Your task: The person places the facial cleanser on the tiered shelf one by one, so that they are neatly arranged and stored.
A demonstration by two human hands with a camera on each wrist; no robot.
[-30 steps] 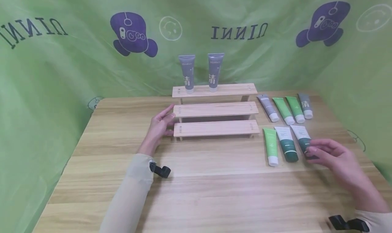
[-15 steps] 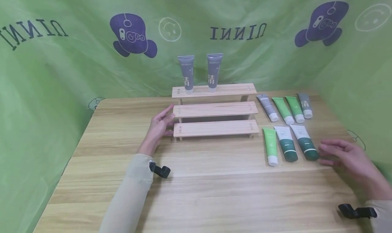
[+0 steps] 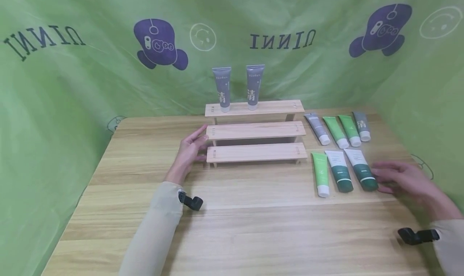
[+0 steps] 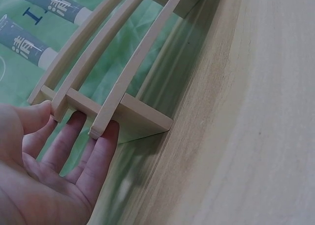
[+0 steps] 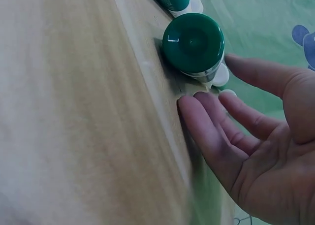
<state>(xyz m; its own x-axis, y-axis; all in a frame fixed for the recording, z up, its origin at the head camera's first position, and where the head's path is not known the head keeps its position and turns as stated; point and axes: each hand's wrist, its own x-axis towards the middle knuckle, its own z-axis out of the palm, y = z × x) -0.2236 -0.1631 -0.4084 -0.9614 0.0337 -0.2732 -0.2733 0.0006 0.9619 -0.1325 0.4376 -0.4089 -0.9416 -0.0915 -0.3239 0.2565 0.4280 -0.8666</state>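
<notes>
My left hand (image 3: 187, 150) holds the left end of a three-step wooden display rack (image 3: 256, 152). In the left wrist view, the thumb lies on the end of one step and the fingertips (image 4: 109, 131) curl against the board ends. Two grey-blue squeeze tubes (image 3: 222, 90) stand cap-down on the top step. At the right, my right hand (image 3: 409, 179) is beside the cap end of a white and dark-green tube (image 3: 361, 170) lying on the table. In the right wrist view, its thumb is close to the green cap (image 5: 193, 43), with the fingers spread below; contact is unclear.
A second white and green tube (image 3: 339, 171) and a light-green tube (image 3: 321, 174) lie left of the right hand. Behind them lie two green tubes (image 3: 335, 131) and two grey-blue ones (image 3: 317, 129). A green printed curtain (image 3: 108, 82) surrounds the wooden table (image 3: 253, 235).
My right hand drew back right from the white and green tube, then came slightly left toward its cap again. That tube's cap end became uncovered. The left hand stayed on the rack.
</notes>
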